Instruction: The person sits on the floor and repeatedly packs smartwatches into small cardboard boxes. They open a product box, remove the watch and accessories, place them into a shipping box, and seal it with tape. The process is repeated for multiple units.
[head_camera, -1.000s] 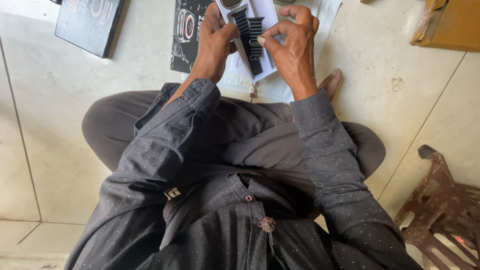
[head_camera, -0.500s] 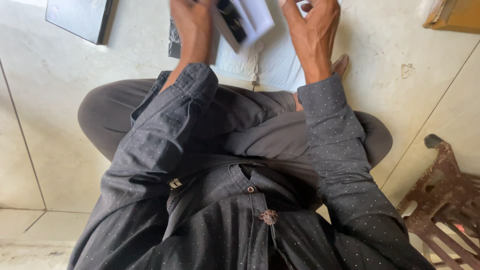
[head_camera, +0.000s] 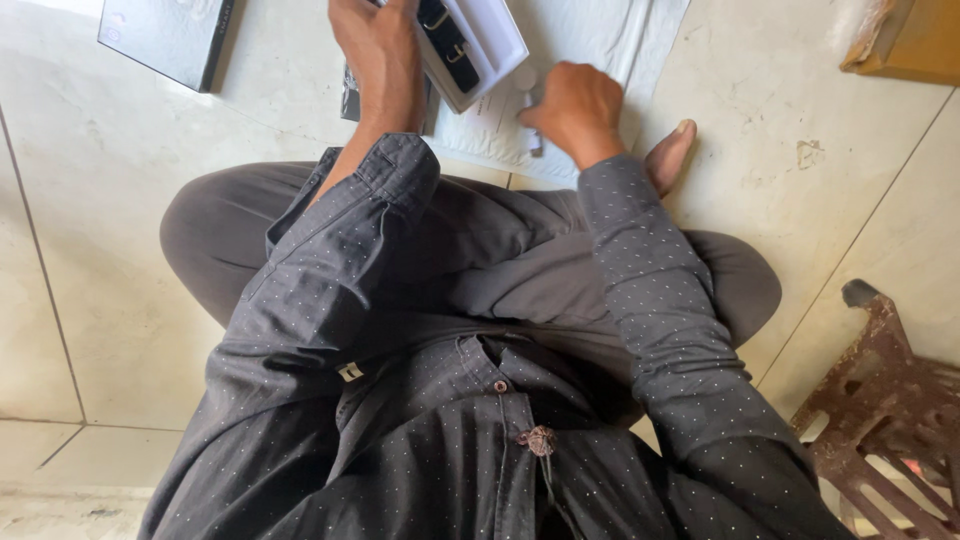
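I sit cross-legged on a pale tiled floor in a dark dotted shirt. My left hand (head_camera: 380, 55) grips a white tray (head_camera: 485, 45) that holds a black watch strap (head_camera: 447, 40), tilted up near the top edge of the view. My right hand (head_camera: 575, 110) is lower, pressed on a white padded envelope (head_camera: 600, 40) lying on the floor, with its fingers curled around a small white piece I cannot make out. A dark box partly hidden under my left hand lies beneath the tray.
A black box lid (head_camera: 165, 35) lies on the floor at top left. A brown cardboard box (head_camera: 905, 40) sits at top right. A rusty brown plastic stool (head_camera: 885, 410) stands at lower right. My bare foot (head_camera: 668, 155) rests beside the envelope.
My right hand has let go of the tray and dropped down onto the white envelope. The left hand keeps the tray, now tilted. The view has shifted downward.
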